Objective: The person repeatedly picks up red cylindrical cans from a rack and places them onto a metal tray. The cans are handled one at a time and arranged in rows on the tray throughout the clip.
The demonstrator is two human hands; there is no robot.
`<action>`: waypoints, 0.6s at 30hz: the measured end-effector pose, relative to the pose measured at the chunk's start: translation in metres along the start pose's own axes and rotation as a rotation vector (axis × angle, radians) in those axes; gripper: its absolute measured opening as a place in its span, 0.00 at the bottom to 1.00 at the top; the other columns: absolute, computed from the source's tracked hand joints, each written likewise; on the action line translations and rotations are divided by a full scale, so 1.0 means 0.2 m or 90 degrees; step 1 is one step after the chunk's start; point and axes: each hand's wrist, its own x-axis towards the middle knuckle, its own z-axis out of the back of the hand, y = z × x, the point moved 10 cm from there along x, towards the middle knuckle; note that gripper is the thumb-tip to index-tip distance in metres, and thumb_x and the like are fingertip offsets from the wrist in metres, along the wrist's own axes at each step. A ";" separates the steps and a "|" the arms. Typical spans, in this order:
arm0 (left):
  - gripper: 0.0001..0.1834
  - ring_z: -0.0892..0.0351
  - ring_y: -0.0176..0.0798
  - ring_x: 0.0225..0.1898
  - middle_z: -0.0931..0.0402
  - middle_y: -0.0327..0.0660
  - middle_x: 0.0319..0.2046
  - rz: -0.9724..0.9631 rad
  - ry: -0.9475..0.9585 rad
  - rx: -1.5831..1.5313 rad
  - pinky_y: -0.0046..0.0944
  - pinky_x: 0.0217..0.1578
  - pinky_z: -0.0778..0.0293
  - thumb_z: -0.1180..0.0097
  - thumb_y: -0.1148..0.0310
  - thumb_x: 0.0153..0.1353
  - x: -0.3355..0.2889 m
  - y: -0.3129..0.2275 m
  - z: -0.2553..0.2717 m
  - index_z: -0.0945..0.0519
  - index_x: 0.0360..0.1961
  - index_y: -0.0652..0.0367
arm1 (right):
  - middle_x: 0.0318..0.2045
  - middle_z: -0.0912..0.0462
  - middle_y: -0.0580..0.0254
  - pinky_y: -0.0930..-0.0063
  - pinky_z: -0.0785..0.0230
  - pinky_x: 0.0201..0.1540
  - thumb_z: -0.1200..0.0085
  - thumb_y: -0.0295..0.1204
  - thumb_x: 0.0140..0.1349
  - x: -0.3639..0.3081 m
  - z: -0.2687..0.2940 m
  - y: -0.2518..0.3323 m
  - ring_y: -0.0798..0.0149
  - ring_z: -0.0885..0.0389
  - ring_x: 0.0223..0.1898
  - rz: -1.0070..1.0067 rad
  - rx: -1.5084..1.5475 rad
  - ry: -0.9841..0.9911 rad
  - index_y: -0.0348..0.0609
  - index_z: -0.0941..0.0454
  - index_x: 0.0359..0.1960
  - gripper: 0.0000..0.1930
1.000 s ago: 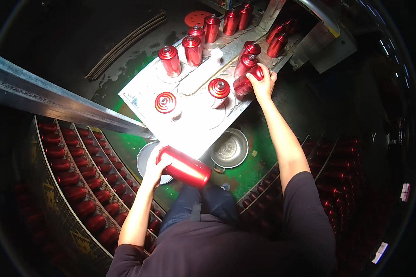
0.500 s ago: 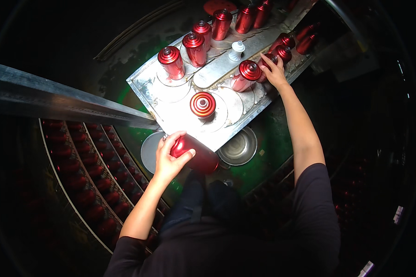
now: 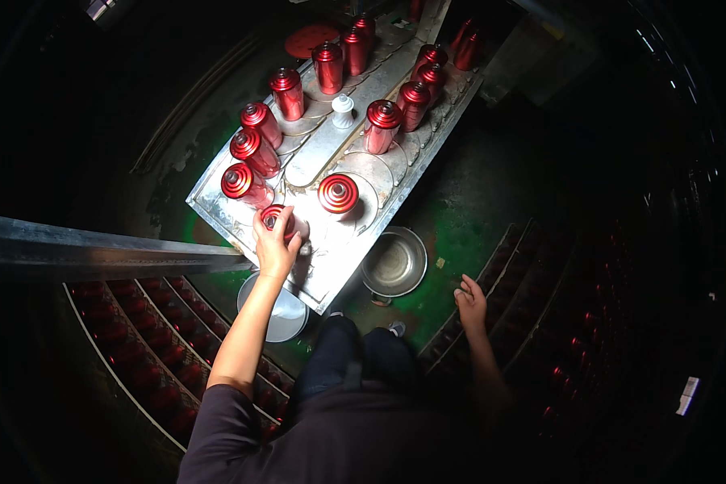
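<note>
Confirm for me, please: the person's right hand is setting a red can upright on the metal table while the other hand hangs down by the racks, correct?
Not quite: the head view shows the left hand on the red can at the metal table. The right hand hangs empty by the racks.

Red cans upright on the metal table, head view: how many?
12. Left row five, nearest under the left hand. Middle. Far. More possibly hidden beyond.
</note>
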 end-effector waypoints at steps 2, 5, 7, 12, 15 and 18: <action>0.41 0.38 0.74 0.66 0.48 0.66 0.70 -0.008 0.013 -0.038 0.59 0.65 0.33 0.28 0.69 0.48 0.00 0.00 -0.01 0.26 0.66 0.33 | 0.56 0.20 0.50 0.74 0.26 0.53 0.42 0.23 0.66 -0.26 0.20 -0.20 0.66 0.19 0.49 -0.068 -0.062 -0.063 0.41 0.27 0.65 0.25; 0.45 0.49 0.76 0.71 0.56 0.71 0.72 -0.074 0.003 -0.014 0.61 0.69 0.42 0.27 0.67 0.48 -0.08 -0.18 0.00 0.29 0.70 0.32 | 0.53 0.19 0.52 0.74 0.26 0.52 0.42 0.23 0.66 -0.53 0.36 -0.33 0.66 0.19 0.48 -0.093 -0.036 -0.111 0.42 0.26 0.64 0.24; 0.46 0.50 0.77 0.72 0.58 0.71 0.73 -0.125 -0.039 0.007 0.62 0.70 0.45 0.27 0.68 0.49 -0.14 -0.35 0.06 0.30 0.71 0.35 | 0.51 0.18 0.53 0.74 0.26 0.52 0.41 0.23 0.65 -0.66 0.41 -0.32 0.66 0.19 0.47 -0.084 0.012 -0.135 0.43 0.25 0.64 0.24; 0.38 0.43 0.69 0.71 0.48 0.65 0.71 -0.216 0.039 -0.224 0.57 0.69 0.42 0.32 0.70 0.55 -0.32 -0.98 0.06 0.30 0.69 0.53 | 0.51 0.19 0.55 0.76 0.25 0.52 0.42 0.20 0.66 -0.90 0.52 -0.29 0.68 0.20 0.49 -0.044 0.009 -0.214 0.40 0.26 0.64 0.24; 0.34 0.36 0.66 0.68 0.39 0.63 0.67 -0.345 0.220 -0.297 0.53 0.66 0.36 0.34 0.71 0.58 -0.56 -1.37 -0.24 0.29 0.67 0.56 | 0.50 0.18 0.55 0.76 0.27 0.54 0.42 0.21 0.66 -1.03 0.54 -0.25 0.68 0.20 0.50 -0.023 0.030 -0.265 0.41 0.26 0.64 0.24; 0.33 0.32 0.66 0.65 0.34 0.61 0.65 -0.449 0.489 -0.360 0.51 0.62 0.30 0.36 0.70 0.60 -0.97 -1.86 -0.45 0.29 0.67 0.55 | 0.48 0.17 0.55 0.75 0.28 0.53 0.40 0.22 0.66 -1.26 0.61 -0.16 0.68 0.21 0.48 0.011 0.023 -0.338 0.43 0.24 0.63 0.23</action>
